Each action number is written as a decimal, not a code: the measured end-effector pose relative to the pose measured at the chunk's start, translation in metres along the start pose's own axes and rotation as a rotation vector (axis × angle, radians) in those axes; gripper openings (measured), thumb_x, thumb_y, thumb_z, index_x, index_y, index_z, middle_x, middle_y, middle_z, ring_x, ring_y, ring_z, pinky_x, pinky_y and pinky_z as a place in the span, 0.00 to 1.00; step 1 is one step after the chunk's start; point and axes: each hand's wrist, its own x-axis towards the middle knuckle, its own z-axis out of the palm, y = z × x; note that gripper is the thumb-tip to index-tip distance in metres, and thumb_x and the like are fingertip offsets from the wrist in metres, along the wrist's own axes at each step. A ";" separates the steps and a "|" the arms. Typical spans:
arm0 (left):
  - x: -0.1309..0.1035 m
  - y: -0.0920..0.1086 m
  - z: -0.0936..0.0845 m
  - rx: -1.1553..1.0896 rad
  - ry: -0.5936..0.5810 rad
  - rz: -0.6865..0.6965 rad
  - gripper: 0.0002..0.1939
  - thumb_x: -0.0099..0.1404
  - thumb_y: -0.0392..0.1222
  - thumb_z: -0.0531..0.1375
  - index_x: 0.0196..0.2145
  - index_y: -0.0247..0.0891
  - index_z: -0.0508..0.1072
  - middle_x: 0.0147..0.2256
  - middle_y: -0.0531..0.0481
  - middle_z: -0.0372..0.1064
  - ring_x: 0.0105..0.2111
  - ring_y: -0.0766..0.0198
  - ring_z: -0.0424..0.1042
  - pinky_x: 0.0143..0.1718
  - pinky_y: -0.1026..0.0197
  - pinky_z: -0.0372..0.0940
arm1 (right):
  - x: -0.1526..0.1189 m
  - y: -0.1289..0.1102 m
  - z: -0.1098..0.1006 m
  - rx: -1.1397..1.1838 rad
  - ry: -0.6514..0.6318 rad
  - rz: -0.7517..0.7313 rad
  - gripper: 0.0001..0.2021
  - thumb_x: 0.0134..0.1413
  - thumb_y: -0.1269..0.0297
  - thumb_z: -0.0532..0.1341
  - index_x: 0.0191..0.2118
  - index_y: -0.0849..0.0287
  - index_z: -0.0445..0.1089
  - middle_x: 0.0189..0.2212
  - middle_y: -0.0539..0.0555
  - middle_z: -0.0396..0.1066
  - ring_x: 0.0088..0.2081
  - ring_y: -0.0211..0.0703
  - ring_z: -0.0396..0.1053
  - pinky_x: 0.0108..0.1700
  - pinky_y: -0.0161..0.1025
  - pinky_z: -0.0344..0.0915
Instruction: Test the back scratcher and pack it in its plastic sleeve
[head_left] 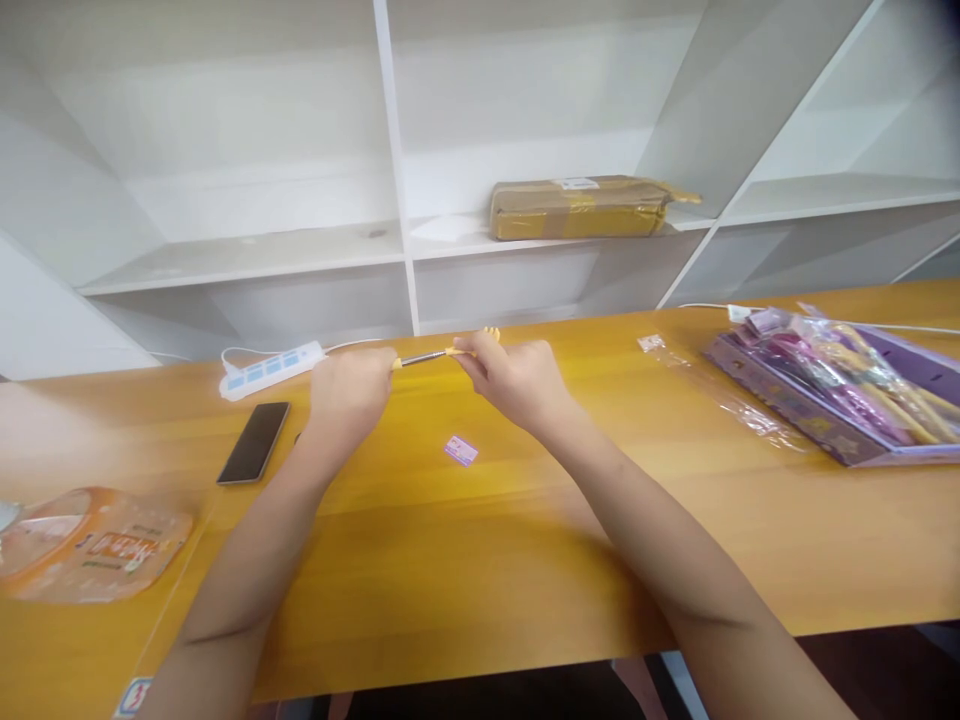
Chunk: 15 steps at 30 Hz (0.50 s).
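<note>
Both of my hands hold one thin telescopic rod (426,357) above the wooden table (480,560). It has a metal shaft and a small yellow claw-shaped head (490,333). My left hand (351,390) is closed around the handle end. My right hand (512,378) pinches the shaft just below the yellow head. A small purple tag (460,450) lies on the table beneath my hands.
A white power strip (271,369) and a black phone (254,442) lie to the left. An orange plastic package (82,545) sits at the near left. A purple box with wrapped items (840,395) and an empty clear wrapper (720,390) are at right. A taped parcel (581,207) rests on the white shelf.
</note>
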 end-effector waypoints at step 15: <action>-0.004 0.000 -0.002 -0.035 0.039 0.004 0.12 0.70 0.35 0.51 0.32 0.40 0.73 0.27 0.44 0.69 0.27 0.55 0.67 0.30 0.55 0.47 | 0.002 -0.001 -0.010 -0.044 0.044 -0.039 0.30 0.81 0.47 0.40 0.42 0.57 0.74 0.14 0.47 0.61 0.16 0.36 0.49 0.27 0.39 0.37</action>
